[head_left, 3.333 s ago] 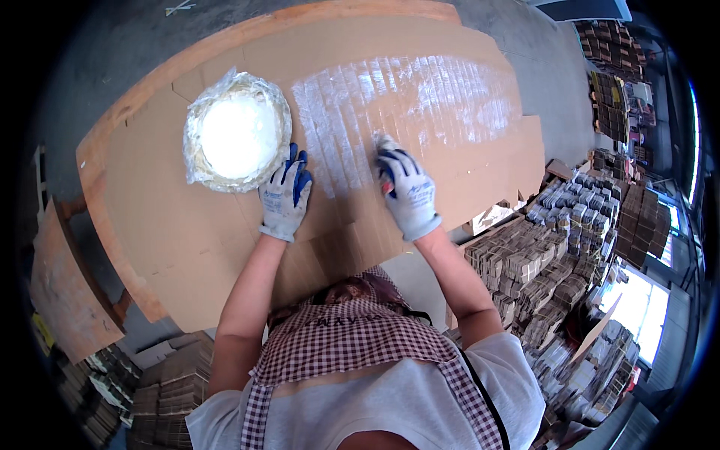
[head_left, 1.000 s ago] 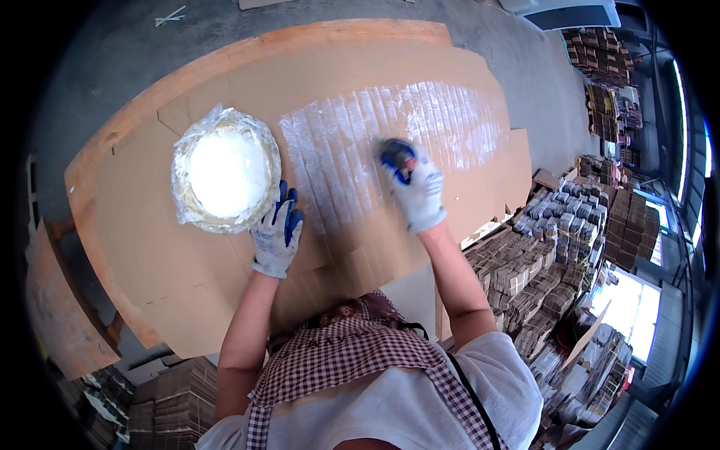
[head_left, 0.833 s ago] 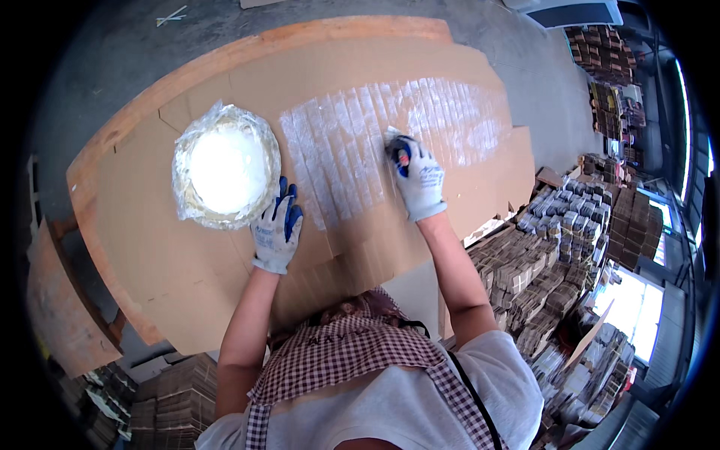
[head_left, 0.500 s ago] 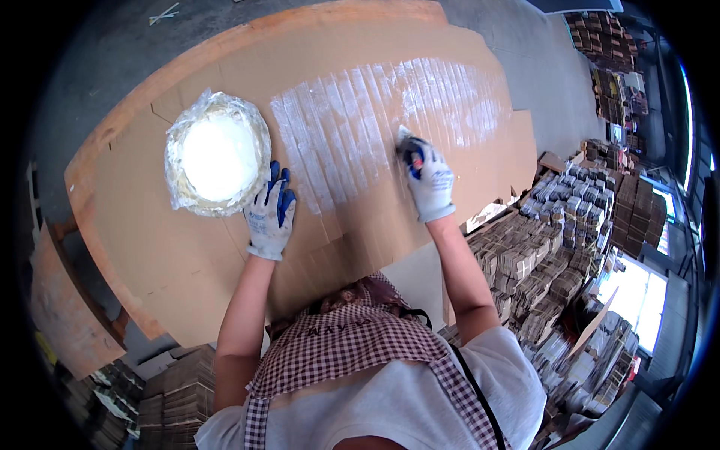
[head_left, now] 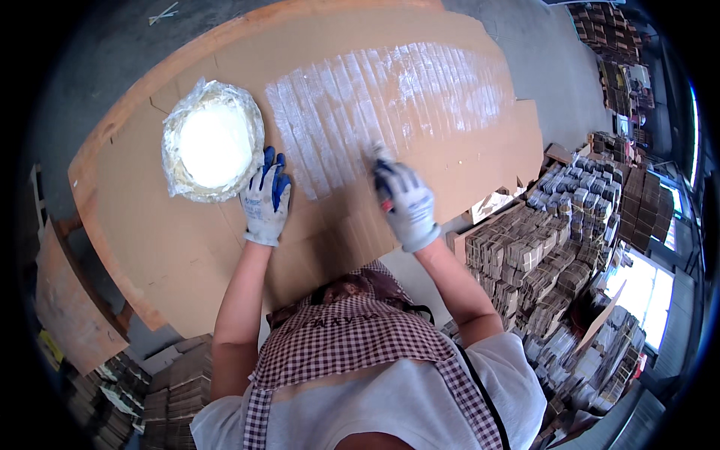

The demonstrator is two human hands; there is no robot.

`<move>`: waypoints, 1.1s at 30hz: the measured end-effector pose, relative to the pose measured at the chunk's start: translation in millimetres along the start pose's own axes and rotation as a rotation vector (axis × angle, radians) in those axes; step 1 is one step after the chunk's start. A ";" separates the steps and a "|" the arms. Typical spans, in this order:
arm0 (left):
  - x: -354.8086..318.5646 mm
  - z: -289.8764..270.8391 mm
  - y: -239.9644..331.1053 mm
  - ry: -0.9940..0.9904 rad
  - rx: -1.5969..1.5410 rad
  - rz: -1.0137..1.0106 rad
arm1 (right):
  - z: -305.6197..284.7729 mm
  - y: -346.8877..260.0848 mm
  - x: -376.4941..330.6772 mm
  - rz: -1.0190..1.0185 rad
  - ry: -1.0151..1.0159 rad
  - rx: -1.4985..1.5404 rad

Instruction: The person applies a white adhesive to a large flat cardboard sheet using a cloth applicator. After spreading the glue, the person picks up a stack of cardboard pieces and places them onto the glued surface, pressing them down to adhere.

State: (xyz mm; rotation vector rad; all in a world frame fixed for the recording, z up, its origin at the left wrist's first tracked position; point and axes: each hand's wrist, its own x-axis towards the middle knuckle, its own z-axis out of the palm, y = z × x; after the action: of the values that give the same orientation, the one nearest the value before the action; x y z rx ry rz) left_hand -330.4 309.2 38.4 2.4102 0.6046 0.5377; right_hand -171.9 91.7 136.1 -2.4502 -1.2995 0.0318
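Observation:
My right hand (head_left: 406,201), in a white glove with blue palm and fingertips, is closed round a brush (head_left: 382,152). The brush's pale end is blurred, and a bit of red shows by the fingers. It is over a brown cardboard sheet (head_left: 420,169), just below a patch of white glue streaks (head_left: 341,105). My left hand (head_left: 266,196), gloved alike, lies with fingers stretched out on the cardboard. Its fingertips are beside a round basin (head_left: 176,172) wrapped in clear plastic, with glaring white contents; whether they touch cannot be told.
The cardboard lies on a wooden table (head_left: 97,150) with a curved-looking edge. Bundled cardboard stacks (head_left: 510,251) stand at the right, with more stacks (head_left: 176,390) at the lower left. A wooden board (head_left: 71,307) is left of the table.
My right hand has moved with the brush toward me and to the left, away from the streaks. My left hand stays by the basin. The whole view has shifted slightly.

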 end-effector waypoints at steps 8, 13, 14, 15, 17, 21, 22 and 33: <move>0.1 -4.0 2.3 -0.020 -0.018 -0.020 | -2.6 34.9 11.0 0.124 0.068 -0.114; 0.3 -1.5 2.5 -0.033 -0.042 -0.005 | 12.0 -0.4 -21.2 -0.177 -0.139 0.017; 0.2 -1.2 4.6 -0.041 -0.031 -0.014 | 13.7 9.5 -20.1 -0.147 -0.140 -0.002; -0.1 -2.6 6.4 -0.045 -0.016 -0.025 | 11.4 18.7 -13.2 -0.088 -0.104 -0.010; -1.1 -1.8 4.9 -0.040 -0.033 -0.031 | 1.2 36.3 0.3 0.032 -0.027 -0.036; -0.7 -0.7 -0.6 0.016 0.000 0.047 | -32.6 52.3 -8.4 0.100 0.098 0.050; -2.5 -1.3 -0.8 0.019 -0.013 0.067 | -39.7 56.4 -11.1 0.137 0.122 0.080; 0.5 37.2 121.1 -0.373 -0.254 0.650 | -27.9 51.3 -20.5 0.604 0.231 0.687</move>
State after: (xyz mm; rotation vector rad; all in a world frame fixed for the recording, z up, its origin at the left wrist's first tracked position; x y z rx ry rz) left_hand -276.0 205.4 86.8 2.3389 -0.4009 0.3689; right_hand -137.6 40.6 142.3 -2.0530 -0.3230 0.2883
